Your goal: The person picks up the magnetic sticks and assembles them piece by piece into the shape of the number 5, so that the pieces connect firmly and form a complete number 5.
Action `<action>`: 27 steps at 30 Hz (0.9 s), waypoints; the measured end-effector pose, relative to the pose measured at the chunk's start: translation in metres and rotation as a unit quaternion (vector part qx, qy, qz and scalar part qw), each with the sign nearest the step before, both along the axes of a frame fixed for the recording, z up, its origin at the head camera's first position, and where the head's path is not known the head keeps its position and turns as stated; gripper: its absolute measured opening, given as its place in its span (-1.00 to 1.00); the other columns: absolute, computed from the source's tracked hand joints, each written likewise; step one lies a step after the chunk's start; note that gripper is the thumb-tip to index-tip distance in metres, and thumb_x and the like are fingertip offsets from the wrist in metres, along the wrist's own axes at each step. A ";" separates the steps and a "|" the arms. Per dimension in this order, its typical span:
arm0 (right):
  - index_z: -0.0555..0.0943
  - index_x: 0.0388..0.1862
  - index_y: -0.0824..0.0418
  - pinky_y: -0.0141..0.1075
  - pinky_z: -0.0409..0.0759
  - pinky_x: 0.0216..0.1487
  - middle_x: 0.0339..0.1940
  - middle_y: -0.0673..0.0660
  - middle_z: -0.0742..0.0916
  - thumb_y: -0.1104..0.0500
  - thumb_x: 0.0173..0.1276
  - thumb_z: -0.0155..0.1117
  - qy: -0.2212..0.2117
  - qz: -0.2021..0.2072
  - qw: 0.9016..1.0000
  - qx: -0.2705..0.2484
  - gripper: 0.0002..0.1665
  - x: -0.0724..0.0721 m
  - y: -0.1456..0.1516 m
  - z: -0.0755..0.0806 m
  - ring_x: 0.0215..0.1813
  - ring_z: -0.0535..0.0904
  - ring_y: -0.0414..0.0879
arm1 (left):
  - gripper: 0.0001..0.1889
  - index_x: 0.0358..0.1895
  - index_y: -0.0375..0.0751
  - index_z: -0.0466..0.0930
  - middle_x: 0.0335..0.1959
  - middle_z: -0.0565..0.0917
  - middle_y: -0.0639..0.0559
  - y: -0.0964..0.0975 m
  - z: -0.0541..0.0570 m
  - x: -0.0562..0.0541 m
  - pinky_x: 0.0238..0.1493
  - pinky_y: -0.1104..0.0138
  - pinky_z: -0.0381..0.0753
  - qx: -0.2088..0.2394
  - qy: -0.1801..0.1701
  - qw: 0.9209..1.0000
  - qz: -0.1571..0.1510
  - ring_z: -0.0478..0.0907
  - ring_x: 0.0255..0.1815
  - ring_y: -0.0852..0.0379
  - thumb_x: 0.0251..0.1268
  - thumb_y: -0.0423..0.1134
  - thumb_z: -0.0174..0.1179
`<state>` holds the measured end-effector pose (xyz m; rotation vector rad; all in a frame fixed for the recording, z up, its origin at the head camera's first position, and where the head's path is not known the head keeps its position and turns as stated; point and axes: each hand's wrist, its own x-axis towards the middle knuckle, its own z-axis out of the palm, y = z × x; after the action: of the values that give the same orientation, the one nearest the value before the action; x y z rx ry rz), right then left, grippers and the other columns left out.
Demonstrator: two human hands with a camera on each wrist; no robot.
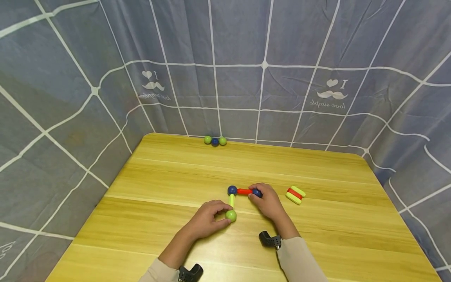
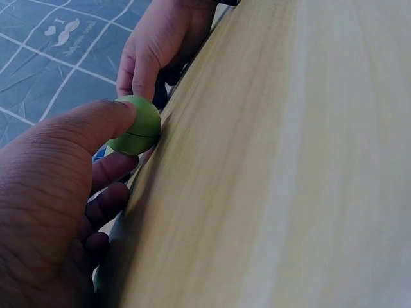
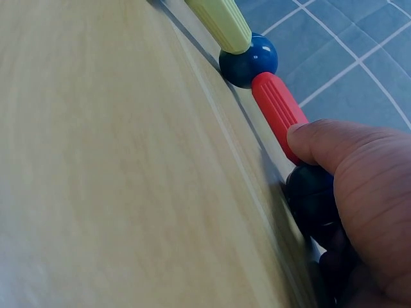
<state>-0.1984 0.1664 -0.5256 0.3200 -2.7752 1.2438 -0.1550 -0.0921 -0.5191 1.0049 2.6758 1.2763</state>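
Note:
An L-shaped chain of balls and rods lies mid-table in the head view. My left hand (image 1: 208, 220) pinches the green ball (image 1: 231, 215) at its near end between thumb and fingers. From that ball a yellow-green rod (image 1: 231, 201) runs to a blue ball (image 1: 232, 190) at the corner. A red rod (image 1: 244, 191) joins the corner to a second blue ball (image 1: 257, 193), which my right hand (image 1: 268, 200) grips. In the right wrist view the thumb presses on the end of the red rod (image 3: 279, 115), with the dark ball (image 3: 311, 196) under the hand.
Right of my right hand lie two yellow-green rods (image 1: 298, 191) with a red rod (image 1: 296, 193) between them. Two green balls (image 1: 222, 141) and a blue ball (image 1: 215, 142) sit in a row at the table's back edge, before a grey curtain (image 1: 239, 90).

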 end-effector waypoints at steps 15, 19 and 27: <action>0.66 0.05 0.12 0.06 0.48 0.20 0.13 0.16 0.64 0.13 0.37 0.35 -0.045 -0.017 0.996 -0.072 -0.70 -0.002 0.001 0.005 0.19 0.53 0.11 | -0.71 0.02 0.03 0.68 -0.13 0.64 0.33 0.001 0.000 0.000 -0.06 0.27 0.51 0.022 -0.012 1.000 -0.003 0.53 -0.13 0.27 0.24 -0.16 0.39; 0.65 0.06 0.14 0.02 0.48 0.18 0.11 0.14 0.65 0.14 0.37 0.34 -0.062 -0.013 0.994 -0.087 -0.70 -0.006 0.001 0.007 0.13 0.54 0.06 | -0.72 0.02 0.03 0.68 -0.15 0.64 0.33 -0.001 0.001 0.000 -0.08 0.27 0.49 0.018 -0.012 1.000 0.002 0.52 -0.15 0.26 0.25 -0.15 0.38; 0.63 0.06 0.14 -0.13 0.51 -0.05 -0.15 0.03 0.67 0.11 0.40 0.33 -0.088 0.006 0.995 -0.051 -0.70 -0.015 0.005 0.018 -0.12 0.53 -0.06 | -0.71 0.02 0.05 0.68 -0.14 0.63 0.35 0.000 -0.001 0.000 -0.04 0.25 0.49 0.020 -0.014 1.000 -0.004 0.53 -0.13 0.27 0.24 -0.14 0.38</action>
<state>-0.2137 0.1717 -0.5078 0.2289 -2.8426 1.4781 -0.1548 -0.0925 -0.5204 0.9937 2.6332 1.3363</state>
